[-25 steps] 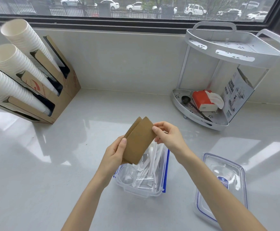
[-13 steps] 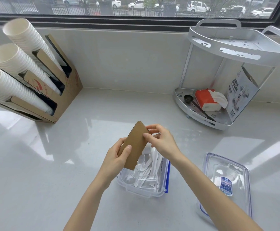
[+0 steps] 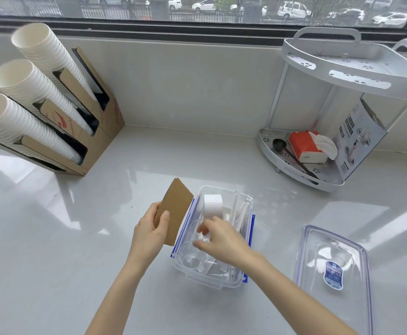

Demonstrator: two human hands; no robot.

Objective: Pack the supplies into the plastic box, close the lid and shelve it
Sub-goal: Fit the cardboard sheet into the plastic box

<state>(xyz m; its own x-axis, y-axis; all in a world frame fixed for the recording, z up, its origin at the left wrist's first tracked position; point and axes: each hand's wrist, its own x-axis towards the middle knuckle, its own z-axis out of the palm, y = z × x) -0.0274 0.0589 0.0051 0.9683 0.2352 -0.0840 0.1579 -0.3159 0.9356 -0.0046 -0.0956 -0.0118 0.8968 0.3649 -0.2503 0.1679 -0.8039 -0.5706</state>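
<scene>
The clear plastic box [image 3: 224,282] with blue latches stands open on the counter. Inside it are clear plastic cups [image 3: 190,258], a white roll [image 3: 212,203] and white plastic cutlery [image 3: 240,215]. My left hand [image 3: 149,234] grips a flat brown cardboard sleeve [image 3: 175,209] just left of the box's left wall. My right hand [image 3: 218,240] reaches down into the box, its fingers blurred around a clear cup; whether it grips the cup is unclear. The clear lid [image 3: 330,269] with a blue label lies flat to the right of the box.
A white two-tier corner shelf [image 3: 347,76] stands at the back right, holding a red tissue pack [image 3: 306,146], a black scoop and a printed carton. A cardboard holder with three stacks of white paper cups [image 3: 35,97] is at the back left.
My right hand let go of the cardboard sleeve and dropped into the box. My left hand carried the sleeve down to the left of the box.
</scene>
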